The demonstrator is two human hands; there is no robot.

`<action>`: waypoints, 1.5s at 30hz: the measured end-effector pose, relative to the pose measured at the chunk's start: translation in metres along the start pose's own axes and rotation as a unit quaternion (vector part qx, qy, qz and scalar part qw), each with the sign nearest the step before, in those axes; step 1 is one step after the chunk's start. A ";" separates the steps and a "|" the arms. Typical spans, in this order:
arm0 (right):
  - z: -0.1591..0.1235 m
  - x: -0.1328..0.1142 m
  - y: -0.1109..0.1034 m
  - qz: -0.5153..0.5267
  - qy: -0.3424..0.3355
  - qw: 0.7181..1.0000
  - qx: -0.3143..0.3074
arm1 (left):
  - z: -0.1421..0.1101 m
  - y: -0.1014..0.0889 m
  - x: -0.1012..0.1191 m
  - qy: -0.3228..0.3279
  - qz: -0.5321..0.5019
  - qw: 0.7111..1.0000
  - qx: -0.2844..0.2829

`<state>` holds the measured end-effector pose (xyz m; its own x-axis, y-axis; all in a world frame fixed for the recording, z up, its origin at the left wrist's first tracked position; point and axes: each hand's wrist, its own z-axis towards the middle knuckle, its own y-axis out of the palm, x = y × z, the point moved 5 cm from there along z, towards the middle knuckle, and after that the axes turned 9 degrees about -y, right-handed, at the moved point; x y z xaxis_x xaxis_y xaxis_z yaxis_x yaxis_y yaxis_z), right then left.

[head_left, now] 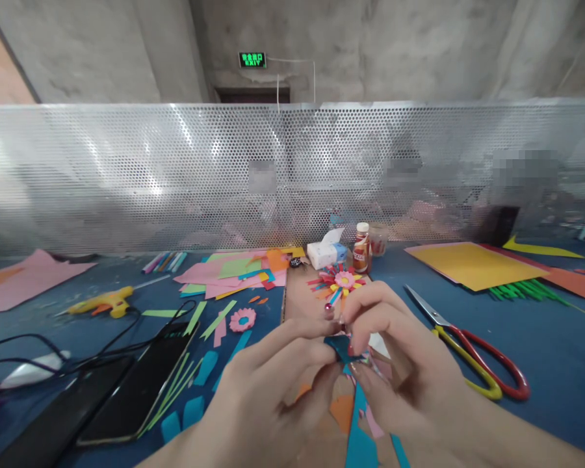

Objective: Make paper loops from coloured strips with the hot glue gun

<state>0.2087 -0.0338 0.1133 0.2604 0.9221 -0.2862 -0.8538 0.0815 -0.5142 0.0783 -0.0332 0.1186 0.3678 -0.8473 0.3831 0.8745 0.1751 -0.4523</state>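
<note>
Between my two hands is a small piece of blue paper (342,348). My left hand (277,370) pinches its left side with thumb and fingers. On the other side, my right hand (394,344) grips it with curled fingers, which partly hide it. Beneath them lies a brown cardboard sheet (299,296) with paper scraps on it, among them a long blue strip (361,435) and an orange piece (342,413). Just beyond my fingers sits a layered paper flower (344,279) in pink, yellow and red.
To the right lie scissors (472,351) with red and yellow handles, slightly open. A yellow glue gun (110,302), a phone (141,383), cables and a pink paper flower (242,320) are on the left. Farther back stand a tissue pack (325,253) and a bottle (361,250) before a perforated metal panel (175,175).
</note>
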 end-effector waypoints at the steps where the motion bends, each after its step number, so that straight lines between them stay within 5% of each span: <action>1: 0.000 0.000 0.000 0.000 0.001 1.000 0.000 | 0.000 0.000 0.000 0.001 0.000 1.000 0.000; 37: 0.001 -0.004 0.000 0.008 -0.001 1.000 0.008 | -0.003 0.000 0.002 0.013 0.005 1.000 -0.009; 45: -0.001 0.000 -0.001 0.027 0.024 0.999 0.009 | 0.003 -0.001 -0.010 -0.095 -0.071 0.993 -0.006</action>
<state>0.2097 -0.0345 0.1126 0.2337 0.9066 -0.3515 -0.8753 0.0388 -0.4821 0.0748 -0.0234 0.1176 0.2958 -0.7529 0.5879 0.9182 0.0544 -0.3923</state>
